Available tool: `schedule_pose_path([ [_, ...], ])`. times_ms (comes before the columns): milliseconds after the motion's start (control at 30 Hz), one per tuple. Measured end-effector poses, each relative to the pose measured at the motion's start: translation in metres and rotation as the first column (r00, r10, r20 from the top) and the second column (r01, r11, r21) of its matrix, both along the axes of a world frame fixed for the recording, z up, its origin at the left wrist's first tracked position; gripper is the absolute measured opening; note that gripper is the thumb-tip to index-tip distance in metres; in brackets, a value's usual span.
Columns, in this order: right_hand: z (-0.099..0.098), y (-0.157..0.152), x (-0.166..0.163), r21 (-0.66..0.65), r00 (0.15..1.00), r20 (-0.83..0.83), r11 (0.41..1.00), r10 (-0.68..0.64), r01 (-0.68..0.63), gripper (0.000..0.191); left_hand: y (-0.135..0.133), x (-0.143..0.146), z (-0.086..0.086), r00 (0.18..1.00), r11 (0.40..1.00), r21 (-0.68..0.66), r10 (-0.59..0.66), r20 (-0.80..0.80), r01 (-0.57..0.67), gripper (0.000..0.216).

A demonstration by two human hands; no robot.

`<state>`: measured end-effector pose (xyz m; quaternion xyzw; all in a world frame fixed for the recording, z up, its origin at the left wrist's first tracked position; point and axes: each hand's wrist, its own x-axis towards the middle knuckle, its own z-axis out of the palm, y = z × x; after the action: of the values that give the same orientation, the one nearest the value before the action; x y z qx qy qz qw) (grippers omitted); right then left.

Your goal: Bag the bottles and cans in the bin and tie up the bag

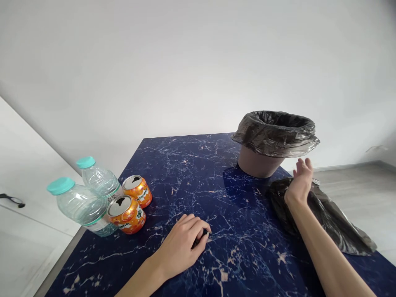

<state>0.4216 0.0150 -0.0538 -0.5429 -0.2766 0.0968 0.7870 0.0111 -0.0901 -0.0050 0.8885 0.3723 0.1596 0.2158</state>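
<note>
My left hand (185,242) rests on the blue marbled table with its fingers curled around a small black object (202,236), mostly hidden by the thumb and index finger. My right hand (300,181) is raised over a black plastic bag (334,222) at the table's right side, fingers loosely stretched and palm turned up. Just beyond it stands a brownish bin (259,161), with a black trash bag (275,138) lining it and folded over its rim. Whether my right hand touches the loose bag beneath it, I cannot tell.
On the left stand two orange soda cans, a nearer can (128,216) and a farther can (138,193), both opened. Beside them are two clear plastic bottles with teal caps, a front bottle (82,206) and a back bottle (100,179). A white wall (192,74) rises behind the table (182,165).
</note>
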Motion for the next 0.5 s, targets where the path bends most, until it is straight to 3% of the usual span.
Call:
schedule_pose_path([
  [200,-0.017,0.015,0.007,-0.030,0.972,-0.121,0.978,0.200,-0.205,0.070,0.000,0.000,0.000,1.000,1.000,0.018,-0.005,0.010,0.004,0.014],
  [333,-0.022,0.018,0.010,-0.037,0.968,-0.150,0.977,0.201,-0.208,0.075,-0.001,0.000,0.001,1.000,0.999,0.040,-0.005,0.022,0.004,0.014],
  [500,-0.025,0.017,0.011,-0.032,0.976,-0.132,0.984,0.171,-0.177,0.066,-0.001,0.000,0.001,0.999,0.998,0.059,-0.010,0.043,0.008,0.014],
])
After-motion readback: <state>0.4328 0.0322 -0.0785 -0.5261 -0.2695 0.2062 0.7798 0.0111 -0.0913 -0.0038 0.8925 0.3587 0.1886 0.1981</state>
